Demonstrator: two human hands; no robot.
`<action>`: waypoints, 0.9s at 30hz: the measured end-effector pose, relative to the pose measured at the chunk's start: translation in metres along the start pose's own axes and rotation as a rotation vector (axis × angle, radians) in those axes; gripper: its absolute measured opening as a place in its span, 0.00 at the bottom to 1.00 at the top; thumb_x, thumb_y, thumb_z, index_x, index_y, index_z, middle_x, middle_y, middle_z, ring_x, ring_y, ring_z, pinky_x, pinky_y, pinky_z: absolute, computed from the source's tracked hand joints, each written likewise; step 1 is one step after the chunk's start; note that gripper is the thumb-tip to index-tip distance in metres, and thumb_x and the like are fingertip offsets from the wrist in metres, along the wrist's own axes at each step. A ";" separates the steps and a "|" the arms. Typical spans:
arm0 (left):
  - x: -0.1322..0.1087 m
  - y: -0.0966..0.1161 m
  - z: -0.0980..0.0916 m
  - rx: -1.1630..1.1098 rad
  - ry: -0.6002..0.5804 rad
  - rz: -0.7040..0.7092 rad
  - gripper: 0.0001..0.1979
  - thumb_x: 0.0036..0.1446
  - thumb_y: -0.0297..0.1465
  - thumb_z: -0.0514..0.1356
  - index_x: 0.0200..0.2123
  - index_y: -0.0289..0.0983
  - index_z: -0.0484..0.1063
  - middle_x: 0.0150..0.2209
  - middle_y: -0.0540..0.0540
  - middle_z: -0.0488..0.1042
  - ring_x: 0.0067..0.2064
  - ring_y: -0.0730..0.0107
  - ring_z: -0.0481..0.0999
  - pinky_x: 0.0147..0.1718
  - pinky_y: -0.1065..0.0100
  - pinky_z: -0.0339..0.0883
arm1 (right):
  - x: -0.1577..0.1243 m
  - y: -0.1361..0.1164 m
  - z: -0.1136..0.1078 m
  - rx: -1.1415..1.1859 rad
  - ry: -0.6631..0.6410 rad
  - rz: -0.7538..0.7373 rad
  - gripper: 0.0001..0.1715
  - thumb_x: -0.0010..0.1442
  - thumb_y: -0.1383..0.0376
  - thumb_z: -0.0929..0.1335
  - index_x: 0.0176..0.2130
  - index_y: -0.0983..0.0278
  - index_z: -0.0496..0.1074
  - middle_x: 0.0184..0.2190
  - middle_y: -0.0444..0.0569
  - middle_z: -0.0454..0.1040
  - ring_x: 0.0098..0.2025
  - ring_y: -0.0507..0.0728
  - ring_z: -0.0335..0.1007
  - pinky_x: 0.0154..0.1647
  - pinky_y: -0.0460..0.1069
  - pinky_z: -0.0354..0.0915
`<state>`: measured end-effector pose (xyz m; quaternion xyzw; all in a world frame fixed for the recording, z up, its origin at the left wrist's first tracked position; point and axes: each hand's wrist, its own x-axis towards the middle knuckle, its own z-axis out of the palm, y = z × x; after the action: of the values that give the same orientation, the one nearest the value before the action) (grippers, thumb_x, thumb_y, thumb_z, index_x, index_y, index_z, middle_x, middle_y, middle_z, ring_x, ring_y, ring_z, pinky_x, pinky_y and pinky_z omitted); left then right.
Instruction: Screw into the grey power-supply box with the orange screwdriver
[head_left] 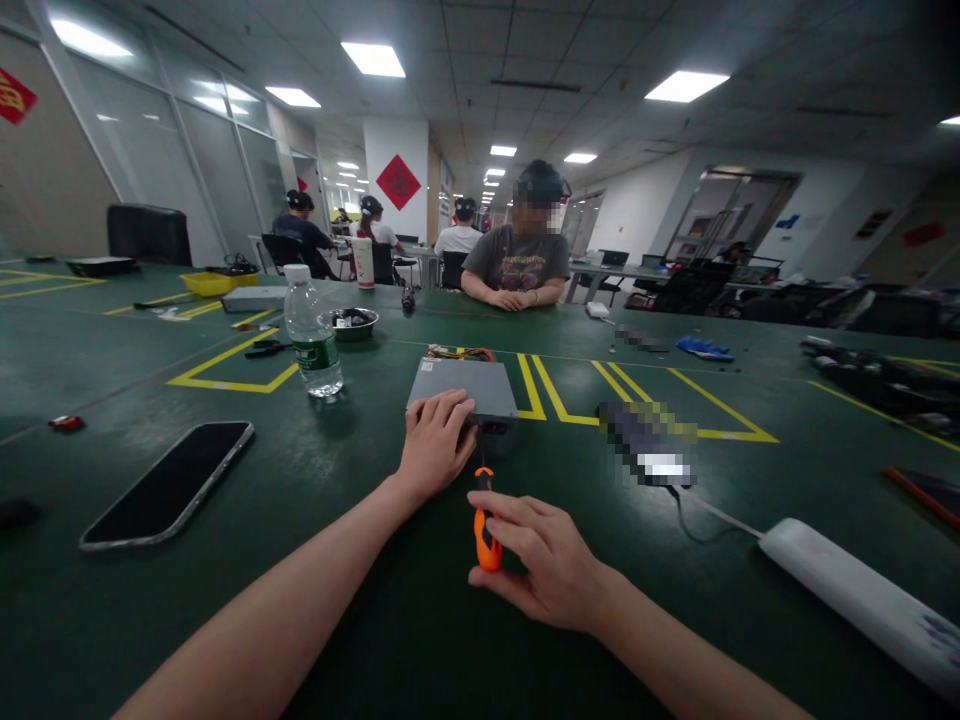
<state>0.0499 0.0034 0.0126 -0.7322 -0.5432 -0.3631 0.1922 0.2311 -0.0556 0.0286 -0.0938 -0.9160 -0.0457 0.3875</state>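
A grey metal computer power supply (pixel 480 385) sits on the green table, with coloured wires (pixel 461 352) at its far side. My left hand (pixel 436 445) grips its near left corner, fingers curled over the top and the thumb side at the front face. My right hand (pixel 544 560) is closed on the handle of an orange and black screwdriver (pixel 487 540). The thin shaft points away from me to the power supply's front face. Whether the tip sits in a screw is too small to tell.
A water bottle (pixel 311 345), metal bowl (pixel 355 323) and phone (pixel 172 485) stand or lie to the left. At the right are a blurred-out device (pixel 645 445), a white power strip (pixel 855 590) and blue gloves (pixel 703 348). A person (pixel 521 250) sits across the table.
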 end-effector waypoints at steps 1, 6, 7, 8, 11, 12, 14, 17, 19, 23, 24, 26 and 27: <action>0.000 0.000 0.000 0.001 0.000 0.001 0.14 0.58 0.33 0.52 0.48 0.41 0.64 0.52 0.45 0.68 0.55 0.62 0.63 0.51 0.56 0.49 | -0.001 0.001 0.000 0.019 0.009 0.018 0.17 0.63 0.57 0.63 0.45 0.66 0.58 0.46 0.60 0.70 0.42 0.57 0.72 0.38 0.50 0.69; 0.000 -0.001 0.001 0.000 0.005 0.001 0.14 0.58 0.33 0.52 0.48 0.41 0.64 0.52 0.45 0.68 0.55 0.61 0.63 0.50 0.56 0.49 | 0.005 -0.001 -0.007 0.022 -0.081 0.020 0.19 0.66 0.60 0.57 0.51 0.69 0.58 0.48 0.62 0.68 0.47 0.59 0.69 0.41 0.52 0.69; 0.000 -0.001 0.001 0.000 0.006 0.001 0.14 0.58 0.33 0.52 0.48 0.41 0.64 0.52 0.45 0.68 0.55 0.61 0.63 0.50 0.56 0.49 | 0.007 -0.002 -0.008 -0.009 -0.100 -0.001 0.18 0.66 0.61 0.56 0.52 0.68 0.59 0.48 0.62 0.68 0.47 0.59 0.69 0.40 0.52 0.69; 0.000 -0.001 0.001 0.000 0.006 0.002 0.14 0.58 0.33 0.53 0.48 0.41 0.64 0.52 0.45 0.68 0.55 0.61 0.63 0.51 0.56 0.49 | 0.008 -0.003 -0.008 -0.040 -0.109 -0.015 0.17 0.66 0.62 0.56 0.51 0.67 0.60 0.48 0.62 0.68 0.46 0.59 0.69 0.39 0.51 0.69; 0.000 -0.001 0.001 -0.003 0.010 0.005 0.14 0.57 0.32 0.53 0.48 0.41 0.64 0.52 0.44 0.68 0.54 0.61 0.63 0.51 0.56 0.49 | 0.008 -0.003 -0.005 -0.063 -0.071 -0.021 0.13 0.65 0.61 0.59 0.47 0.66 0.62 0.46 0.62 0.68 0.43 0.58 0.71 0.37 0.50 0.69; 0.000 -0.001 0.001 -0.004 0.010 0.006 0.14 0.57 0.32 0.53 0.48 0.41 0.64 0.52 0.44 0.68 0.54 0.61 0.63 0.51 0.56 0.49 | 0.007 -0.003 -0.003 -0.050 -0.047 -0.010 0.13 0.65 0.61 0.60 0.46 0.66 0.62 0.46 0.62 0.69 0.42 0.58 0.71 0.36 0.50 0.69; 0.000 -0.001 0.000 -0.007 0.008 0.007 0.14 0.58 0.32 0.53 0.48 0.41 0.64 0.52 0.44 0.68 0.54 0.61 0.63 0.51 0.56 0.49 | 0.004 -0.002 0.000 -0.011 -0.013 0.015 0.13 0.64 0.60 0.61 0.45 0.65 0.60 0.46 0.61 0.69 0.42 0.57 0.71 0.36 0.50 0.70; 0.000 0.000 0.000 -0.010 0.008 0.004 0.14 0.58 0.32 0.52 0.48 0.41 0.64 0.52 0.44 0.68 0.54 0.60 0.63 0.50 0.56 0.49 | 0.003 -0.002 0.001 0.075 0.002 0.059 0.15 0.64 0.59 0.62 0.46 0.65 0.57 0.45 0.60 0.69 0.46 0.58 0.70 0.41 0.52 0.69; 0.000 0.000 0.001 -0.010 0.008 0.003 0.14 0.58 0.33 0.53 0.47 0.41 0.64 0.52 0.44 0.68 0.54 0.60 0.63 0.50 0.56 0.50 | 0.004 -0.002 -0.002 0.102 -0.012 0.066 0.17 0.64 0.59 0.60 0.49 0.66 0.56 0.47 0.61 0.67 0.49 0.59 0.68 0.43 0.52 0.68; 0.000 -0.001 0.001 -0.008 0.006 0.002 0.14 0.57 0.33 0.53 0.47 0.41 0.64 0.52 0.45 0.68 0.54 0.61 0.63 0.50 0.56 0.50 | 0.007 -0.003 -0.007 -0.012 -0.079 0.030 0.16 0.66 0.62 0.57 0.51 0.65 0.59 0.48 0.61 0.66 0.47 0.59 0.68 0.41 0.52 0.69; 0.000 -0.001 0.001 -0.008 0.008 0.002 0.14 0.57 0.33 0.53 0.47 0.41 0.64 0.52 0.45 0.68 0.54 0.61 0.63 0.50 0.56 0.50 | 0.007 -0.003 -0.007 -0.034 -0.074 0.027 0.15 0.66 0.61 0.58 0.50 0.64 0.61 0.48 0.61 0.66 0.45 0.59 0.69 0.39 0.52 0.69; 0.000 -0.001 0.001 -0.009 0.009 0.004 0.14 0.58 0.33 0.53 0.47 0.41 0.64 0.52 0.44 0.68 0.54 0.61 0.63 0.50 0.56 0.49 | 0.005 -0.002 -0.006 -0.038 -0.026 0.032 0.13 0.64 0.61 0.61 0.47 0.65 0.61 0.47 0.61 0.67 0.43 0.58 0.70 0.38 0.51 0.69; 0.000 -0.001 0.001 -0.010 0.009 0.004 0.14 0.58 0.33 0.52 0.48 0.41 0.64 0.52 0.44 0.68 0.54 0.61 0.63 0.50 0.56 0.49 | 0.004 -0.001 -0.005 -0.028 0.004 0.036 0.13 0.63 0.61 0.62 0.47 0.65 0.61 0.46 0.61 0.68 0.42 0.58 0.71 0.37 0.51 0.69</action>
<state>0.0493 0.0040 0.0116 -0.7327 -0.5389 -0.3689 0.1917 0.2313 -0.0568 0.0347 -0.1154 -0.9125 -0.0518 0.3889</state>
